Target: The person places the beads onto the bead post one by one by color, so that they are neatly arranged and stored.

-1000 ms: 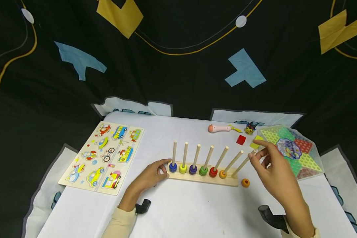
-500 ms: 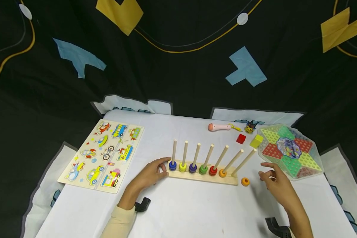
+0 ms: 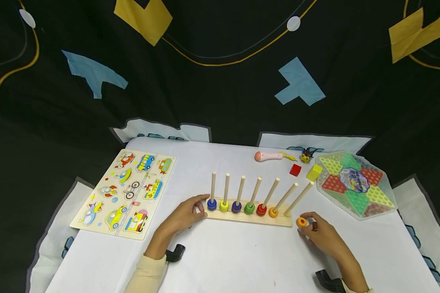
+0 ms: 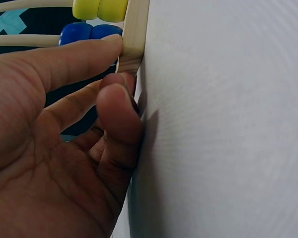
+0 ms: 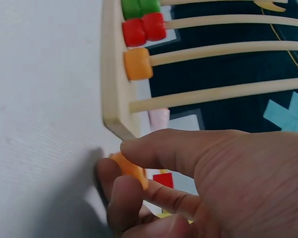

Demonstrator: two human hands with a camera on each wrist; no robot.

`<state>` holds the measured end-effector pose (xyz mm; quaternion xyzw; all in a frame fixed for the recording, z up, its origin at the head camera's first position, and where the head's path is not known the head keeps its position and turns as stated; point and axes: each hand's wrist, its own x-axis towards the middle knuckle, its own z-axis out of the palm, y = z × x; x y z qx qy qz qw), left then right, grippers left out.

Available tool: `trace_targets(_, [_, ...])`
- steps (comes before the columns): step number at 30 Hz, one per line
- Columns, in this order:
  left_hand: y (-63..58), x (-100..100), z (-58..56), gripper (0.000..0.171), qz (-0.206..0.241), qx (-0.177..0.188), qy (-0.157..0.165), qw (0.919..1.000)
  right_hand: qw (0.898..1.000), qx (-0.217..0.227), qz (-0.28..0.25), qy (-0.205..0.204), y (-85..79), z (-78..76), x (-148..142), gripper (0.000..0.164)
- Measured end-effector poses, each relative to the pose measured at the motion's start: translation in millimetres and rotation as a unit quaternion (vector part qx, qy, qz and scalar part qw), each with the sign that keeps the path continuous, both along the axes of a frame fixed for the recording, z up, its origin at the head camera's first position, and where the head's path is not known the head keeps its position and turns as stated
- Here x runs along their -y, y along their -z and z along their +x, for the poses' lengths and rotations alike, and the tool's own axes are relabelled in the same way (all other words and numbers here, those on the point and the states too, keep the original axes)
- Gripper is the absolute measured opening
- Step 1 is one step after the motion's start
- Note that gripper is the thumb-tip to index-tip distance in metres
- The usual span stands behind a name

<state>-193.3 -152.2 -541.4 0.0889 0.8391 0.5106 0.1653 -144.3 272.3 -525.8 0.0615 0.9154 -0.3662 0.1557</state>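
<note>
A wooden peg rack (image 3: 242, 217) lies across the middle of the table, its upright pegs fanning out in the head view. Blue, yellow, purple, green, red and orange beads sit at the peg bases; the rightmost peg (image 3: 299, 198) is bare. My left hand (image 3: 183, 215) grips the rack's left end between thumb and fingers, close to the blue beads (image 4: 77, 33). Just off the rack's right end, my right hand (image 3: 324, 236) pinches a loose orange bead (image 3: 301, 221) between thumb and fingers. One orange bead (image 5: 138, 64) sits on the neighbouring peg in the right wrist view.
A picture puzzle board (image 3: 122, 193) lies at the left. Behind the rack's right end are a red block (image 3: 295, 170), a yellow block (image 3: 314, 172), a pink stick-shaped toy (image 3: 268, 156) and a small figure (image 3: 306, 155). A clear-lidded game box (image 3: 355, 185) is at the right.
My right hand has come down from above the rack's right end and moved left to the loose orange bead, which it now pinches. My left hand stays at the rack's left end.
</note>
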Motion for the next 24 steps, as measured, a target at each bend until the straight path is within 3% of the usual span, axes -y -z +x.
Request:
trace_targets(14, [-1.0, 0, 0.6, 0.057, 0.003, 0.003, -0.003, 1.0000, 0.999, -0.032, 0.016, 0.005, -2.7, 0.3, 5, 0.038])
trace_targets(18, [-0.5, 0, 0.7, 0.057, 0.003, -0.002, -0.001, 1.0000, 0.998, -0.058, 0.021, 0.014, -21.1, 1.6, 0, 0.040])
trace_targets(24, [0.5, 0, 1.1, 0.057, 0.003, -0.008, -0.001, 1.0000, 0.987, -0.145, 0.065, 0.034, -68.1, 5.1, -1, 0.043])
